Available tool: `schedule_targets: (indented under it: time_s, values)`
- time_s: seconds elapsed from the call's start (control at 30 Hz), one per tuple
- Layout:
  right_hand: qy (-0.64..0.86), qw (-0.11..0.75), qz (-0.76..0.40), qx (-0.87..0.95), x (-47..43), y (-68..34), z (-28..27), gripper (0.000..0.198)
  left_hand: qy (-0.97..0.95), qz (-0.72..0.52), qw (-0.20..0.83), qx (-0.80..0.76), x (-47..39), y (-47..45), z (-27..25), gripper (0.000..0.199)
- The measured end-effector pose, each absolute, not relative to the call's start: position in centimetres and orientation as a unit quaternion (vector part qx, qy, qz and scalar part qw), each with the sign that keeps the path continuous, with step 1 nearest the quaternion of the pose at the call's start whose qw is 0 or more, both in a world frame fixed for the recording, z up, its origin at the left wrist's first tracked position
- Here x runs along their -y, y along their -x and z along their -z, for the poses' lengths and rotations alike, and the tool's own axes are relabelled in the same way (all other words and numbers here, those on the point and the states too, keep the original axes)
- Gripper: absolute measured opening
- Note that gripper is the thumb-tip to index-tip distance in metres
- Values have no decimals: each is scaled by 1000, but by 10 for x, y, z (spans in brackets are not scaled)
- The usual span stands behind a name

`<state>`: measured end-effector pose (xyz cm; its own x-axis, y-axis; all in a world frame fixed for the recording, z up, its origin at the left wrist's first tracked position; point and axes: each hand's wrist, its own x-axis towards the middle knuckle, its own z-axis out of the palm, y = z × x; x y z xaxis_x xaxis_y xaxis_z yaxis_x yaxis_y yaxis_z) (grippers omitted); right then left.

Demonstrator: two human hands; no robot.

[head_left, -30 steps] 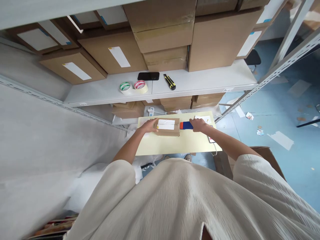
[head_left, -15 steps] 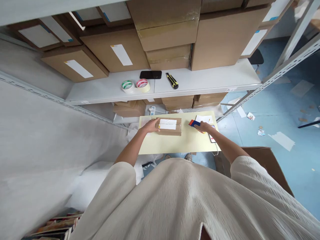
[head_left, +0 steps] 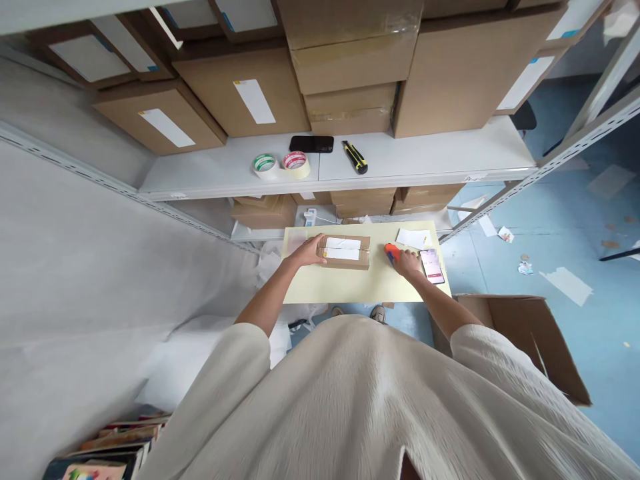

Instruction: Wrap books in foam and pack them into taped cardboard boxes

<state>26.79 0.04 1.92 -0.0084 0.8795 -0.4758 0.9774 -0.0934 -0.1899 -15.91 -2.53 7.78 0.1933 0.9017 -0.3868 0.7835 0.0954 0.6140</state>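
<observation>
A small cardboard box [head_left: 364,255] lies on the pale yellow table [head_left: 345,287], with a white label [head_left: 342,249] on its top. My left hand [head_left: 309,251] grips the box's left end, fingers at the far side and thumb at the near side. To the right of the box, my right hand [head_left: 409,263] is closed around an orange-and-blue handheld tool [head_left: 392,251]. That tool's exact kind is hard to make out, since my fingers cover part of it. Close to the right hand lies a phone [head_left: 432,267] with its screen lit.
White paper [head_left: 414,238] lies at the table's back right. On the shelf [head_left: 430,157] above are two tape rolls [head_left: 296,165], a black phone [head_left: 311,144] and a yellow-black utility knife [head_left: 355,157], before stacked cartons [head_left: 465,73]. An open carton [head_left: 530,333] stands on the floor at right.
My right hand has turned the handheld tool, so more orange now faces up, and has come nearer the table's front. The phone is less covered. My left hand stays on the box.
</observation>
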Motion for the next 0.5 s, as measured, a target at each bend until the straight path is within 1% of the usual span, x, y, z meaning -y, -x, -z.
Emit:
schedule_targets:
  time_s: [0.03, 0.1, 0.13, 0.17, 0.23, 0.33, 0.4, 0.5]
  values:
    - [-693, 64, 268, -667, -1, -259, -25, 47, -668, -85, 391, -628, 27, 160, -76, 134]
    - [-649, -27, 353, -673, -4, -238, -40, 50, -663, -102, 399, -625, 31, 160, -73, 137]
    - [-630, -69, 395, -666, -5, -227, -48, 54, -657, -111, 405, -626, 34, 159, -71, 140]
    - [-617, -93, 428, -654, -6, -217, -55, 59, -648, -120, 414, -628, 36, 159, -70, 143]
    - [-603, -106, 460, -643, -6, -200, -70, 67, -627, -144, 432, -632, 42, 156, -67, 146]
    - [-602, -109, 457, -645, -3, -188, -87, 79, -593, -205, 448, -637, 51, 151, -65, 138]
    - [-604, -136, 445, -647, 0, -188, -94, 81, -575, -252, 450, -635, 54, 147, -62, 128]
    - [-598, -169, 425, -658, 4, -190, -95, 78, -549, -319, 449, -628, 54, 141, -52, 116]
